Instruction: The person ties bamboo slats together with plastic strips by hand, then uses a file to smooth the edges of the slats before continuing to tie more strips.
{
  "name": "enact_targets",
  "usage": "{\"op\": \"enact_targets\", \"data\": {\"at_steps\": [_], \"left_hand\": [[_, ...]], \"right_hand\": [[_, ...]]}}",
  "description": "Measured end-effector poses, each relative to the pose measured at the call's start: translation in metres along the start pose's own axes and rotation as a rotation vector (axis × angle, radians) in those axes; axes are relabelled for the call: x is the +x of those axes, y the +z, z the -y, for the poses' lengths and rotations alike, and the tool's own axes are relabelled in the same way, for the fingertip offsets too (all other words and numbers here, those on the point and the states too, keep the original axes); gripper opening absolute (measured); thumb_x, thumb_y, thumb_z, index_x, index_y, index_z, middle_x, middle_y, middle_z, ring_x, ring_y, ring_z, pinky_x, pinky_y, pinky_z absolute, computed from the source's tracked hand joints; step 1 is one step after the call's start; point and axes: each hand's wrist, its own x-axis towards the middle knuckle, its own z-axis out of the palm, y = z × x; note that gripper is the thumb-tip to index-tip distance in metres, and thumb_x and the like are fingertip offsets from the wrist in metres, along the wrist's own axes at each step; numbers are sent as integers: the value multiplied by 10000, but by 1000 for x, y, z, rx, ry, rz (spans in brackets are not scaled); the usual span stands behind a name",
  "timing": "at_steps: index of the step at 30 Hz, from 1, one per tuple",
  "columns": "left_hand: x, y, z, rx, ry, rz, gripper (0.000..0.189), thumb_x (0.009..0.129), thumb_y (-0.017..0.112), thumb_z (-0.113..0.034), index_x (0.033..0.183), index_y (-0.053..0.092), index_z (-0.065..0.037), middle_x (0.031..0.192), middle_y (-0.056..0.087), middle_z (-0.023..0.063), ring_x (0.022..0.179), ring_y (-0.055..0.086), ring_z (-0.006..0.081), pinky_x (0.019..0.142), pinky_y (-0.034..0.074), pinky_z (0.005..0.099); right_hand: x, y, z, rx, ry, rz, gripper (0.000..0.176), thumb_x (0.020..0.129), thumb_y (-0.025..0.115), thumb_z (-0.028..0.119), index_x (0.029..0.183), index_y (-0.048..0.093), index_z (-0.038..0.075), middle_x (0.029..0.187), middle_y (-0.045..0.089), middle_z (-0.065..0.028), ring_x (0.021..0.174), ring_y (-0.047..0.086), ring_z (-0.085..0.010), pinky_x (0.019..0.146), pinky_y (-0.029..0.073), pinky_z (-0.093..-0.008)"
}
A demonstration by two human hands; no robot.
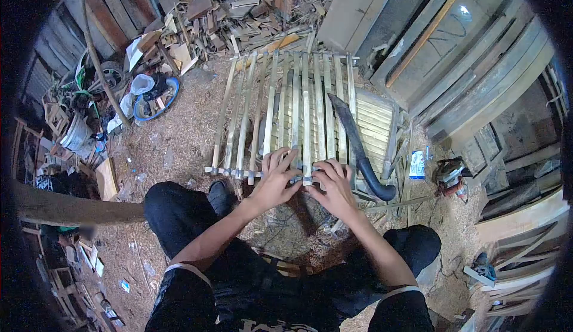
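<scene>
Wooden slats under both hands, long axes pointing away.

I could pass over the open floor left of the slatted rack; only narrow gaps separate its slats; the curved-handled blade obstructs its right side; farther left, the blue basin intrudes.

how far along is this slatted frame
Looks done: the slats on the left side lie spaced out across the bottom crosspiece, with dark marks, perhaps bindings, where they cross.
In hand: the left hand and right hand are at a middle slat's lower end.
Left: probably the joints further right, though the hands and machete partly hide them.
</scene>
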Motion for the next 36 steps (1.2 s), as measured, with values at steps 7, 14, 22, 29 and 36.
{"op": "enact_targets", "data": {"at_steps": [7,14,22,29,36], "left_hand": [[-1,-1,0,-29,-17,-10,242,826,790,-209,1036,764,-92,1543,453,151,1478,275,394,1186,162,567],[1,1,-2,5,-30,-13,221,820,799,-234,997,765,-106,1535,448,138,1477,274,394,1170,146,618],[0,3,-3,8,-13,-16,256,827,784,-233,1025,744,-75,1504,450,182,1468,276,396,1168,183,586],[-4,8,-6,35,37,-18,272,878,743,-193,1108,696,-57,1526,446,158,1448,351,373,1152,287,526],[1,-13,-12,104,120,18,214,867,725,-151,1057,720,-52,1451,521,149,1426,381,353,1168,290,531]], "right_hand": [[0,-3,0,39,31,19,314,835,773,303,1019,724,53,1303,589,-54,1311,465,-253,1074,271,-525],[2,-7,-1,78,25,25,334,818,792,299,1024,721,45,1283,601,-63,1311,462,-260,1080,262,-502],[1,-8,-2,36,6,35,344,825,793,314,1032,711,51,1293,591,-70,1306,459,-264,1073,267,-493],[-3,-6,1,-47,-47,4,300,870,763,289,1038,690,51,1351,546,-84,1314,454,-269,1066,289,-507],[-2,-15,7,-70,-59,45,298,892,739,285,1053,669,44,1343,551,-109,1328,447,-283,1087,280,-497]]}}
